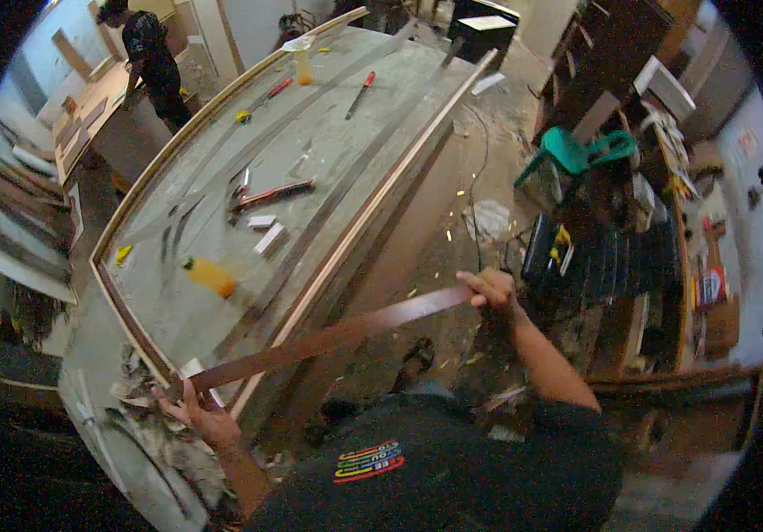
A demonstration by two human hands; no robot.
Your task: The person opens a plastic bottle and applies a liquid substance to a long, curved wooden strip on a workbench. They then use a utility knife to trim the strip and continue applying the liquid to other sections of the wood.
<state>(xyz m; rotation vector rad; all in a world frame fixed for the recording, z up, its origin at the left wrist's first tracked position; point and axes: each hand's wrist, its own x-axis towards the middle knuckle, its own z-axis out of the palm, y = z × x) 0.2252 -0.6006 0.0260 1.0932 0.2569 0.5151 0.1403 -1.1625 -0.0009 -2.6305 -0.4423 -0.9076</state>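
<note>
Head view: at far left, another person [152,55] stands beyond a long grey workbench [328,133] strewn with a yellow bottle [210,277] and hand tools. The left hand [195,410] pinches the lower end of a long brown wooden strip [328,337] at the bench's near corner; the right hand [490,289] grips its upper end. A green plastic chair [576,151] sits right.

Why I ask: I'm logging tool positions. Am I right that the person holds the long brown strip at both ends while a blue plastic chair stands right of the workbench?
Not quite. The head view shows the plastic chair is green, not blue. The rest holds: left hand and right hand hold the long brown strip at its ends, right of the workbench.
</note>
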